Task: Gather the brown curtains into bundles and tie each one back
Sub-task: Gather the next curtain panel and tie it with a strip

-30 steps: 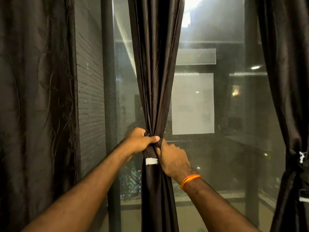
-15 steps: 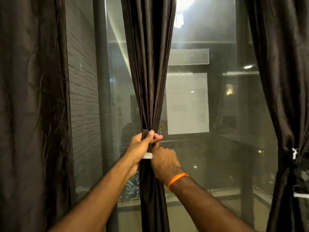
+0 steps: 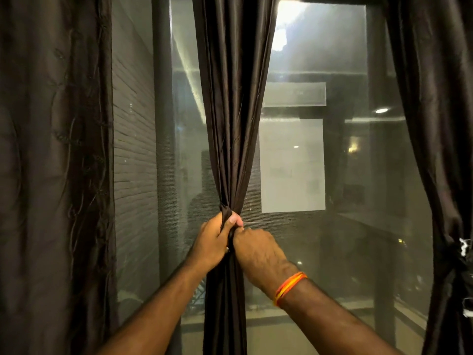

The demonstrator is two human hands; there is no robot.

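A dark brown middle curtain (image 3: 234, 103) hangs in front of the window, gathered into a narrow bundle at waist height. My left hand (image 3: 213, 242) grips the bundle from the left, thumb on top over a fold of fabric. My right hand (image 3: 257, 249), with an orange thread band on the wrist, presses against the bundle from the right, fingers curled into the cloth. The white tie piece is hidden between my hands. A loose brown curtain (image 3: 53, 162) hangs at the left. The right curtain (image 3: 440, 139) is cinched with a white-edged tie (image 3: 464, 248).
Behind the curtains is a mesh-screened window (image 3: 320, 226) with a dark vertical frame post (image 3: 163, 139). A brick wall (image 3: 134, 155) shows outside at the left. Reflected ceiling lights glow in the glass at the right.
My hands have closed tighter together on the middle curtain's bundle. The white tie piece seen below my left thumb earlier is now covered by my hands.
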